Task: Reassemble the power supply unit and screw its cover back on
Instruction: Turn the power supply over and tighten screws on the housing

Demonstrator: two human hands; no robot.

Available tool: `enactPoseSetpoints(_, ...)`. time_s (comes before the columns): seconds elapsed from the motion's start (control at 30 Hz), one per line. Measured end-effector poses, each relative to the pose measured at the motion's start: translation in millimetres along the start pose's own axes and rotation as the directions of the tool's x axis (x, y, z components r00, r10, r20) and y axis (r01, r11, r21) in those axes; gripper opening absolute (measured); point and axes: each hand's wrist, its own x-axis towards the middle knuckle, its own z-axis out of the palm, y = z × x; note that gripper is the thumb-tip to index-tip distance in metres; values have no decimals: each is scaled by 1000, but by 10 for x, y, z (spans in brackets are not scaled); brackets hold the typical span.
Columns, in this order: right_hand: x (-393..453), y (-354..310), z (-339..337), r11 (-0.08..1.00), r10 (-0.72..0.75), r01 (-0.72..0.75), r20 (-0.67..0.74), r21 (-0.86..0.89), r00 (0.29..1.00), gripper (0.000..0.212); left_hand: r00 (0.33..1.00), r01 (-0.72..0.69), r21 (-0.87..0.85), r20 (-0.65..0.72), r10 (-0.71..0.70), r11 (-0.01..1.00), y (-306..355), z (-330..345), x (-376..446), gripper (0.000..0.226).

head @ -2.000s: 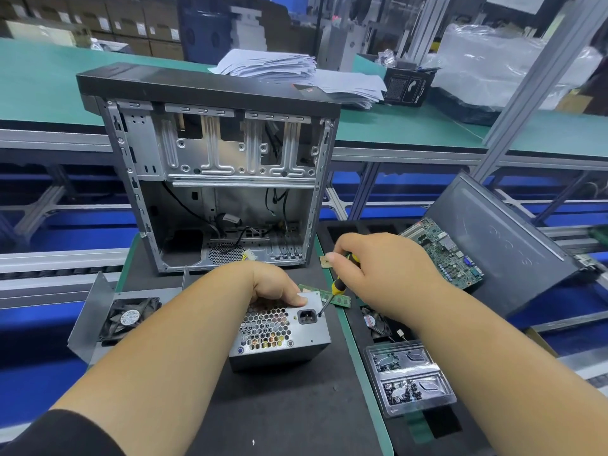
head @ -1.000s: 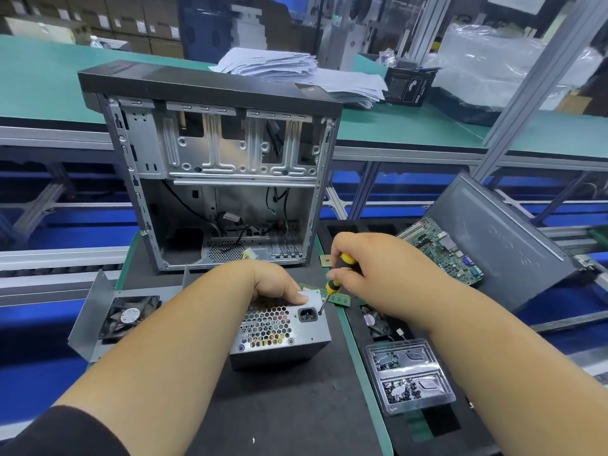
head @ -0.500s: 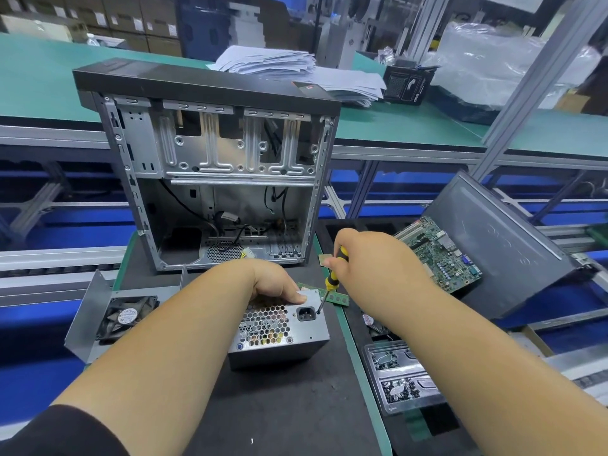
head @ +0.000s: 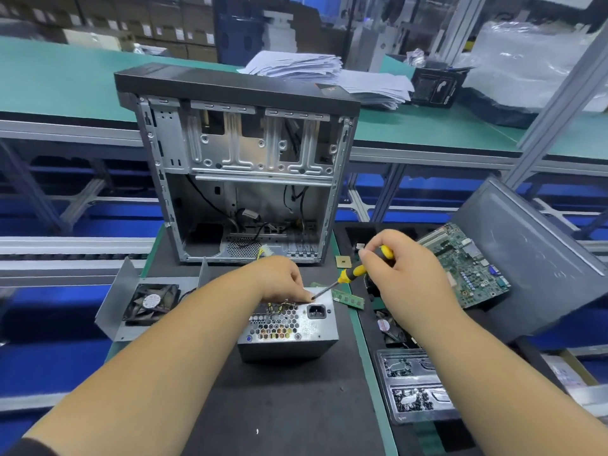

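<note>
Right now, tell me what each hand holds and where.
Right hand grips the screwdriver by its yellow-black handle. Left hand rests on the power supply unit at its top edge.

Power supply unit [head: 289,327]: dull grey metal, perforated face. Screwdriver [head: 357,270]: glossy yellow-black plastic handle, metal shaft. Computer case [head: 243,153]: bare shiny steel. Mat [head: 279,406]: matt black.

No readable text; round label on fan [head: 151,301] left of power supply unit [head: 289,327] too blurred.
</note>
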Motion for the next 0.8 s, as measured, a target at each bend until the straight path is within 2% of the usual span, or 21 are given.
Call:
enactPoseSetpoints(0.1, -30, 42, 35, 997, -44, 49, 81, -58, 996, 13, 995, 28, 11, -100, -27, 1000, -19, -2, -149, 24)
enactPoseSetpoints(0.2, -23, 36, 35, 985, -109, 124, 124, -118, 986, 13, 968, 46, -88, -242, -66, 995, -111, -36, -344, 12)
enactPoseSetpoints(0.3, 18, 2, 18, 966, -177, 203, 164, -159, 971, 13, 882, 33, -248, -449, -145, 968, -313, -77, -594, 1)
enactPoseSetpoints(0.37, 42, -21, 13, 952, -239, 264, 165, -153, 957, 15, 806, 17, -357, -548, -224, 934, -502, -63, -778, 8)
enactPoseSetpoints(0.5, 88, -130, 79, 949, -314, 311, 78, 50, 946, 17, 699, 74, -517, -583, -414, 853, -895, 64, -1124, 7)
enactPoseSetpoints(0.6, 102, -262, 265, 933, -285, 258, 78, 252, 955, 18, 606, 117, -609, -583, -542, 785, -1150, 268, -1295, 8)
enactPoseSetpoints(0.67, 82, -318, 440, 913, -227, 171, 115, 370, 967, 16, 562, 192, -622, -565, -604, 759, -1290, 435, -1352, 8)
enactPoseSetpoints(0.8, 32, -288, 780, 867, -40, -76, 222, 492, 974, 13, 561, 339, -594, -495, -663, 730, -1556, 749, -1346, 13)
